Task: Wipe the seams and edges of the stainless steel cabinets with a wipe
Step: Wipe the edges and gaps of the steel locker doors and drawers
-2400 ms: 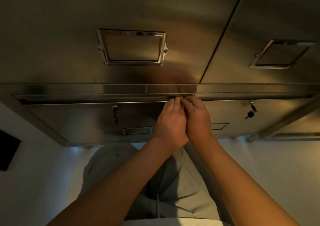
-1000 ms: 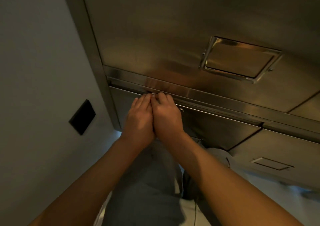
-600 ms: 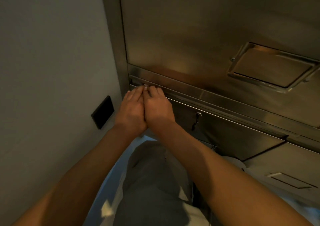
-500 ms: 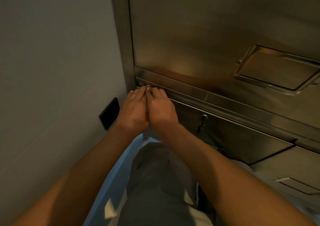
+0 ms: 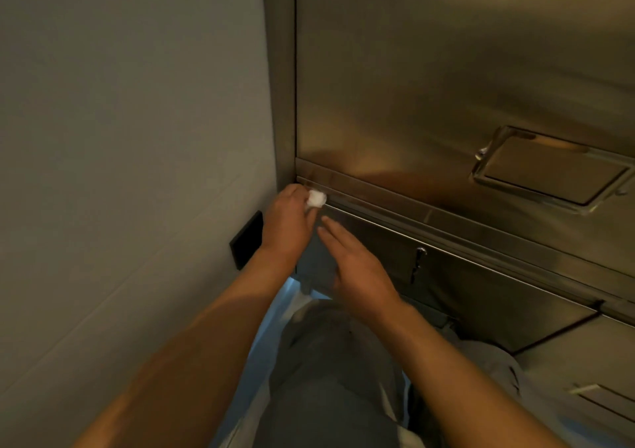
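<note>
Two hands have come apart since a moment ago: the left hand [image 5: 287,222] pinches a white wipe [image 5: 316,199] against the seam [image 5: 378,203] at the steel cabinet's [image 5: 429,80] left corner, by the grey wall [image 5: 130,131], while the right hand [image 5: 357,265] hangs flat and spread just below.

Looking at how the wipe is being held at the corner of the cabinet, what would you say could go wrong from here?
1. The wipe is a small wad pinched by the left hand alone; the right hand is open and off it, so the wad might slip out.
2. The wad sits at the left end of the horizontal seam, by the corner post; the corner itself could be missed.
3. A key hangs in the drawer lock below; the right hand could knock it.
</note>
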`<act>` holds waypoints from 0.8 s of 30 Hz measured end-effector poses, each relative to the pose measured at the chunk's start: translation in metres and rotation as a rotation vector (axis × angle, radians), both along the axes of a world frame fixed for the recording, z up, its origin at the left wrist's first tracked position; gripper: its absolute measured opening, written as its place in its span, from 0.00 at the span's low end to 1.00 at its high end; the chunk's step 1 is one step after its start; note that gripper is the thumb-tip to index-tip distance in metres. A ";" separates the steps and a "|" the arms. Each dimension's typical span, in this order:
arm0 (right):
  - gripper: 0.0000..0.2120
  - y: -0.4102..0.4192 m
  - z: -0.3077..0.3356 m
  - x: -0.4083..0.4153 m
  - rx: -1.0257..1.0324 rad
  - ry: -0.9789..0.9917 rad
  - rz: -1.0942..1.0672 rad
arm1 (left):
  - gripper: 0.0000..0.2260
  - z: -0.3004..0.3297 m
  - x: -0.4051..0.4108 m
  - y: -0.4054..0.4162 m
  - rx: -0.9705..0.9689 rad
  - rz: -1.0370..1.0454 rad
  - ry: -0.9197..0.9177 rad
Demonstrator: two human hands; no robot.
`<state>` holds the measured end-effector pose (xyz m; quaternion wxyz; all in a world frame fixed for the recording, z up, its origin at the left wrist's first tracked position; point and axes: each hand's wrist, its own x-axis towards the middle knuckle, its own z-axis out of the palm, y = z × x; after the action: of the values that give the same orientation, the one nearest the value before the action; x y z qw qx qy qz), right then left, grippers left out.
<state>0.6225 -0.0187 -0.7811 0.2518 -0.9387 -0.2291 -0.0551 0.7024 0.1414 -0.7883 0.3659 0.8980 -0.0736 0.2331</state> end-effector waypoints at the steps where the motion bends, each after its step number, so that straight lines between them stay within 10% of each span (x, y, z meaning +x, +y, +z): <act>1: 0.40 -0.003 -0.002 -0.009 0.021 0.011 -0.026 | 0.06 0.001 -0.001 -0.004 -0.076 0.030 -0.011; 12: 0.28 -0.025 -0.006 -0.054 0.174 0.077 -0.140 | 0.04 0.009 -0.015 -0.028 -0.632 0.258 -0.002; 24: 0.27 -0.060 0.009 -0.041 0.015 -0.100 -0.225 | 0.07 0.014 -0.011 -0.037 -0.704 0.254 0.025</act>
<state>0.5810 -0.0787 -0.7722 0.2392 -0.9527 -0.1342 -0.1313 0.6916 0.1040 -0.7744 0.6212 0.7220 0.1277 0.2767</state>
